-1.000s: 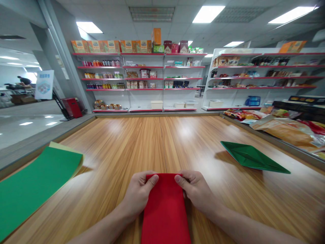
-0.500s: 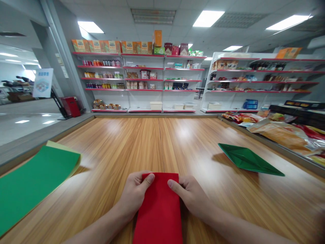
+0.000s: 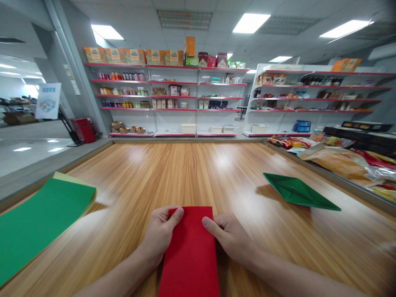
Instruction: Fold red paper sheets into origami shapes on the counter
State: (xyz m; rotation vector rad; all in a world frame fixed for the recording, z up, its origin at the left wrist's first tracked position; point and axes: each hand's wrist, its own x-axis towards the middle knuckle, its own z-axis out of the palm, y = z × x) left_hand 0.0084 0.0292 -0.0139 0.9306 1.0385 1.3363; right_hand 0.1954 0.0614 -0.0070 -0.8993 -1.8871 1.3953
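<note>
A long strip of folded red paper (image 3: 191, 255) lies in front of me, its near end cut off by the bottom of the view. My left hand (image 3: 162, 231) grips its upper left edge, thumb on top and fingers bent beneath. On the upper right edge, my right hand (image 3: 230, 235) pinches the paper the same way, with its thumb on the red face. The fingertips under the paper are hidden. Off to the right rests a folded green paper shape (image 3: 298, 190), pointed at both ends. Green paper sheets (image 3: 46, 222) with a yellowish one among them lie at the left.
The wooden table (image 3: 167, 173) has a raised rim at its far side. Packaged snacks (image 3: 337, 163) are piled beyond the right rim. Stocked shelves (image 3: 173, 109) stand behind the table. A sign on a stand (image 3: 48, 101) and a red box (image 3: 83, 130) are at the left.
Both hands and the red paper sit slightly farther left and higher in view; the whole scene has also shifted a little left. The grip on the paper looks the same.
</note>
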